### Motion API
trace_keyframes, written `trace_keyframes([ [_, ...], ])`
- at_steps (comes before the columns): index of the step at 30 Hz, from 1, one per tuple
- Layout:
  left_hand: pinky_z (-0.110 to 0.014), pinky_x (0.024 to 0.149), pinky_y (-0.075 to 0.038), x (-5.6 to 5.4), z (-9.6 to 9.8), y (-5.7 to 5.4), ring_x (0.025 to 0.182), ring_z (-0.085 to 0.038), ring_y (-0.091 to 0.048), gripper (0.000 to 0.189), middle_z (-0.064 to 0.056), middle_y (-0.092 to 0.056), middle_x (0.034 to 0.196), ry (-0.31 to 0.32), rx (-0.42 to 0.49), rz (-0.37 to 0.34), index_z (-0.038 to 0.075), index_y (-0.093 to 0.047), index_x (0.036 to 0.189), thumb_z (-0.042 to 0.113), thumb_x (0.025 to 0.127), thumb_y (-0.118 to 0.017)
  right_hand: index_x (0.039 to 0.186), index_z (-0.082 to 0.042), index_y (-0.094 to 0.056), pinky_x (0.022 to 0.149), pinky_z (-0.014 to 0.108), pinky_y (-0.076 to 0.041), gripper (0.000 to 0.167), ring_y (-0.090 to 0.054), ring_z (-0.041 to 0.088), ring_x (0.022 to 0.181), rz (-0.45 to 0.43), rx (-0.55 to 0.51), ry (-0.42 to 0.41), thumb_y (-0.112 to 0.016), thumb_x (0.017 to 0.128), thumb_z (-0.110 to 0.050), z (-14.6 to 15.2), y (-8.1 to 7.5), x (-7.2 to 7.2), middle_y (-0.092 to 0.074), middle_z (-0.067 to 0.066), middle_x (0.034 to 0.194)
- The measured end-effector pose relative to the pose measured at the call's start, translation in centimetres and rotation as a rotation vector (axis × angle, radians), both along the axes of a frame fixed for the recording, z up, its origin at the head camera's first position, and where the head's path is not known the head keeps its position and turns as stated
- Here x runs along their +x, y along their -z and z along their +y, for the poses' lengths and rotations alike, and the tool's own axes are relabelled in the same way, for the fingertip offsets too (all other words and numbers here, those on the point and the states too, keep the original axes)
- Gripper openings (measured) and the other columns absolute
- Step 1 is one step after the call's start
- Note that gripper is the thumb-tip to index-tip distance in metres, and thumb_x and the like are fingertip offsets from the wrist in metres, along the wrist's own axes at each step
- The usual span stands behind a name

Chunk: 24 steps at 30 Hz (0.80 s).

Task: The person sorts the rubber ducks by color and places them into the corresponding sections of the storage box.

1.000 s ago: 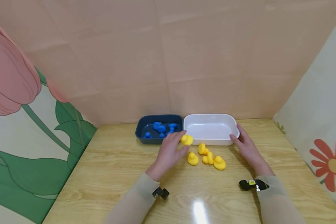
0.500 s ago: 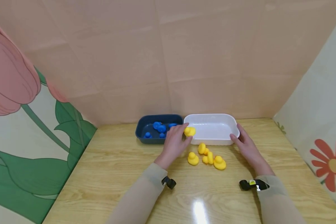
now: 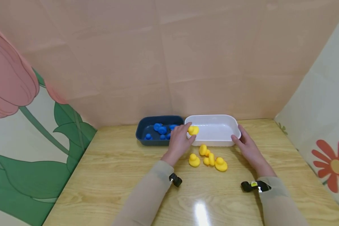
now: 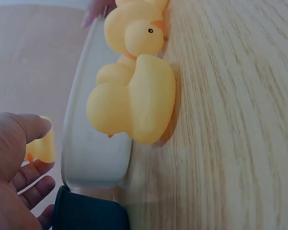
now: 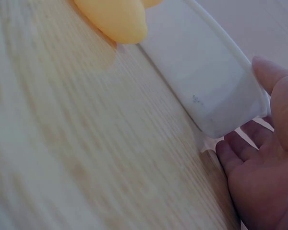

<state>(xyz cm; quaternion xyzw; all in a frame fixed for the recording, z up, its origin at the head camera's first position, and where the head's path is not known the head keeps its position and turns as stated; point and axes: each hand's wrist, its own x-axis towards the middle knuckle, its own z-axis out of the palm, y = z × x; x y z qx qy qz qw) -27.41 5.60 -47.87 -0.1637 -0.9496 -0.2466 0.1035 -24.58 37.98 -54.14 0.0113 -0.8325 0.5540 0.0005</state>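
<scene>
Yellow duck (image 3: 194, 130) pinched in the left hand (image 3: 179, 141), above the white tray's (image 3: 214, 143) left end, near the worktop's (image 3: 115, 172) far edge.
Looks light and squishy, hard to break; I'd grab the fat body. Right hand (image 3: 250, 149) grips the tray's right end.

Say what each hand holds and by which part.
The left hand pinches a yellow duck, exact spot unclear; the right hand holds the white tray by its right end.

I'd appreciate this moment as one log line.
left hand: pinches yellow duck above white tray; right hand: holds white tray; four ducks: on table; blue toys: in navy tray
</scene>
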Motion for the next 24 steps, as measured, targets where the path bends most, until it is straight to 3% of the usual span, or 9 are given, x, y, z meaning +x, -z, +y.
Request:
trace_keyframes([
  [16,-0.051,0.122,-0.042,-0.46,0.83,0.86,0.141,-0.03,-0.053,0.063,-0.005,-0.062,0.157,-0.016,0.014,0.007,0.021,-0.055,0.163,0.041,0.107,-0.076,0.178,-0.031,0.007,0.127,0.072,-0.017,0.094,-0.007,0.048,0.167,-0.011,0.001,0.005,-0.054,0.113,-0.06,-0.13,0.01,0.18,0.002,0.012,0.184],
  [24,-0.05,0.122,-0.041,0.24,0.51,0.76,0.142,-0.031,-0.052,0.062,-0.005,-0.061,0.157,-0.022,0.072,0.019,0.02,-0.056,0.162,0.04,0.107,-0.076,0.178,-0.028,0.006,0.128,0.071,-0.017,0.094,-0.008,0.047,0.167,-0.008,-0.006,0.009,-0.055,0.113,-0.058,-0.05,0.03,0.12,0.001,0.013,0.184],
])
